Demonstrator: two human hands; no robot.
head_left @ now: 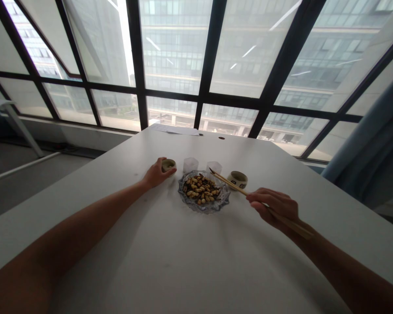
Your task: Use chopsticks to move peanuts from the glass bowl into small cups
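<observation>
My left hand [154, 173] is closed around the side of a small ceramic cup [169, 165] on the table, thumb in front and fingers behind. Between the fingers of my right hand [275, 206] is a pair of wooden chopsticks [229, 180], pointing up and left over the right rim of a scalloped glass dish [205, 209]. Their tips lie close together; something thin and dark shows there, too small to name. Peanuts in the shell [203, 189] and darker bits, perhaps seeds, fill the dish. Another ceramic cup [238, 179], with dark markings, stands behind the chopsticks.
Two clear plastic cups [190, 164] stand just behind the dish. The white table [183, 261] reaches toward large windows, with papers [175, 129] and two round holes at its far end. A blue curtain [370, 144] hangs at the right.
</observation>
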